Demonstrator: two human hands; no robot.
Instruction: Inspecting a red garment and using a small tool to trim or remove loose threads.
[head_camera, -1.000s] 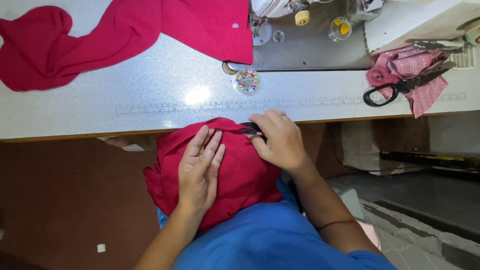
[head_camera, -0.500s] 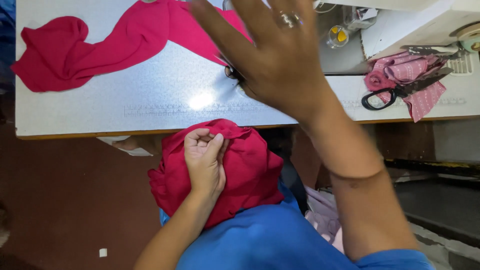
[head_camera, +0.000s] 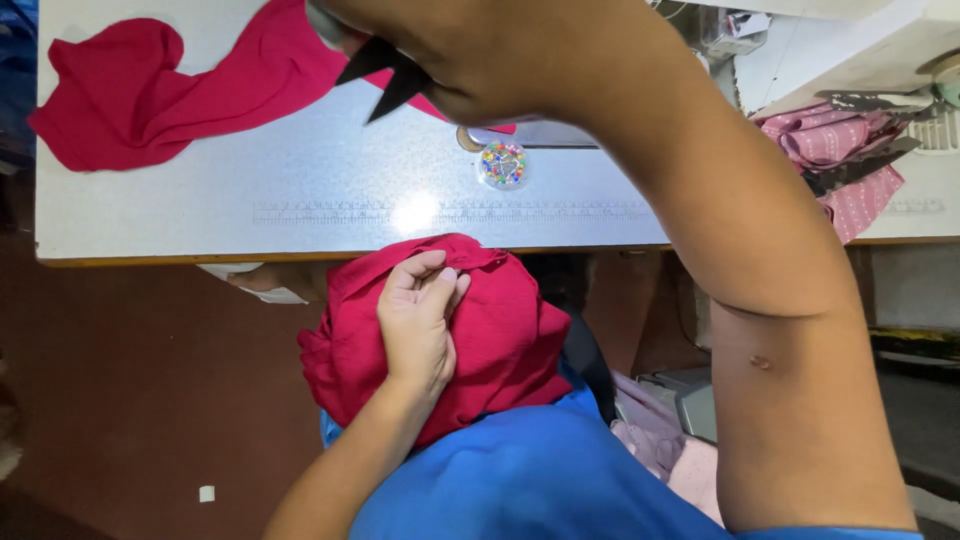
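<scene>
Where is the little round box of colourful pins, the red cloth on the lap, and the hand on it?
Pin box (head_camera: 503, 165), head view, on its clear lid.
Red cloth (head_camera: 500, 335), head view, on its right side.
Left hand (head_camera: 418, 325), head view, on its back.

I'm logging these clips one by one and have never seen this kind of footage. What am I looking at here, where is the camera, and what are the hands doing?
There is no machine filming: the camera sits on a person's head and looks down at their own two bare hands. They sit at a pale table. The left hand presses on a bundle of red cloth in their lap, fingers curled on it. The right hand is raised close to the camera, so it looks huge, and it holds black scissors; only the pointed blades show. On the table lie more red cloth, a small round box of coloured pins, and at the right some pink patterned cloth. A ruler scale is marked along the table's front edge.
</scene>
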